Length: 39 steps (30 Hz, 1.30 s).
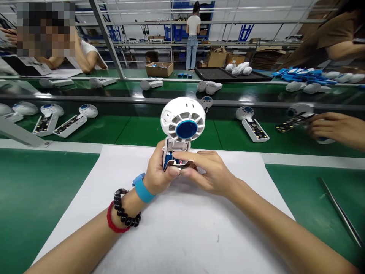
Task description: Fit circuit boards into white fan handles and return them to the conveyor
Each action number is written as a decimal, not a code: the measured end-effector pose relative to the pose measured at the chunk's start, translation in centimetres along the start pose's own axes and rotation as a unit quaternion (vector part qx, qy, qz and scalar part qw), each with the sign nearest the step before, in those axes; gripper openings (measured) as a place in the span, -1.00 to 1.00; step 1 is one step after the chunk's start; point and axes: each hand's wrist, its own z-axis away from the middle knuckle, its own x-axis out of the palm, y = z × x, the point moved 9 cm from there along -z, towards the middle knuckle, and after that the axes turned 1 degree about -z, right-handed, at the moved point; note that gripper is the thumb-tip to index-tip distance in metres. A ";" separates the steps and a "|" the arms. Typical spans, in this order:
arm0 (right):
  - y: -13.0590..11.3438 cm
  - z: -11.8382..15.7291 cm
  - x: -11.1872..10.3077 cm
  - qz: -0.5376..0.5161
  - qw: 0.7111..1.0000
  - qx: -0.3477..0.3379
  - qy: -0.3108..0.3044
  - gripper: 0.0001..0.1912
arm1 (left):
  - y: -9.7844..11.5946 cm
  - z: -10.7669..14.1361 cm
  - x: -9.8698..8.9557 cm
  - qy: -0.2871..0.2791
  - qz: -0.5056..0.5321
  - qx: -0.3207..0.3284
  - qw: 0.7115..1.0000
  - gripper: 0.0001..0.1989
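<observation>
I hold a small white hand fan [182,121] upright above a white sheet [176,228]; its round head has a blue centre cap. My left hand [158,171] grips the open handle from the left, thumb at the bottom. My right hand [209,171] pinches the lower end of the handle, where a blue battery and a circuit board show. Both hands touch the same fan. My left wrist wears a blue band, black beads and a red cord.
A green conveyor [137,129] beyond the sheet carries several open fan halves [70,120] and one more [252,121]. Another person's hand [336,127] works at the right. A metal rod [339,211] lies at right. Other people sit and stand farther back.
</observation>
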 end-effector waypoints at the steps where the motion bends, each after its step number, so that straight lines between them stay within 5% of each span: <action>1: 0.1 -0.1 0.0 -0.001 1.000 0.010 -0.007 -0.70 | 0.0 0.0 0.0 0.000 -0.005 0.002 1.000 -0.36; 9: -0.2 -0.4 -0.1 -0.022 1.000 0.011 -0.016 -0.74 | 0.4 -0.1 0.1 -0.006 -0.004 0.017 1.000 -0.42; 16: 1.2 -0.3 1.0 -0.126 0.975 0.166 -0.077 -0.77 | 0.3 -0.2 -0.3 0.030 -0.017 -0.014 0.999 -0.39; 20: 1.5 0.2 0.4 -0.120 0.977 0.173 0.026 -0.82 | 0.6 -0.2 -0.4 0.044 -0.028 0.014 0.999 -0.36; 24: 1.7 0.4 -1.1 -0.113 0.968 0.171 0.146 -0.61 | 0.2 -0.1 -0.2 0.033 -0.013 0.006 0.999 -0.37; 30: 2.8 -0.4 -0.4 -0.169 0.947 0.256 0.091 -0.68 | -0.1 -0.2 0.0 0.024 -0.008 -0.001 1.000 -0.39; 35: 3.9 0.1 -0.6 -0.180 0.930 0.289 0.138 -0.81 | -0.5 -0.2 0.2 -0.001 -0.053 -0.011 0.999 -0.42; 39: 5.9 0.9 -0.4 -0.221 0.910 0.313 0.159 -0.73 | -1.8 -0.4 0.8 -0.024 -0.057 -0.079 0.995 -0.38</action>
